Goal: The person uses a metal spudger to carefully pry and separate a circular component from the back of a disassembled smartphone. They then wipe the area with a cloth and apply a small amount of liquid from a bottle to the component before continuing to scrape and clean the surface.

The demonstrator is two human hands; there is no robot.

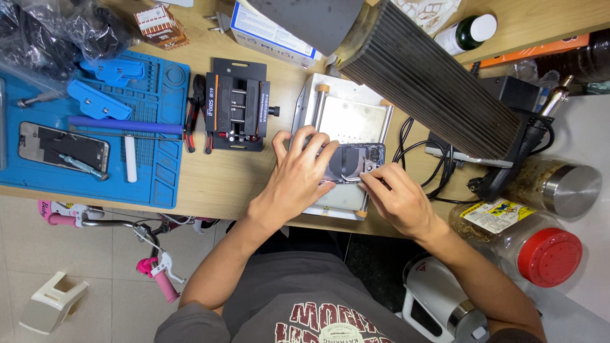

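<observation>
An opened dark smartphone lies on a white metal heating plate near the desk's front edge. My left hand presses flat on the phone's left part and holds it down. My right hand pinches a thin tool whose tip touches the phone's right lower edge; the tool is mostly hidden by my fingers.
A blue work mat at the left carries a second phone, a screwdriver and blue plastic parts. A black clamp jig and red-handled pliers lie beside it. A ribbed grey lamp head, cables, and jars crowd the right.
</observation>
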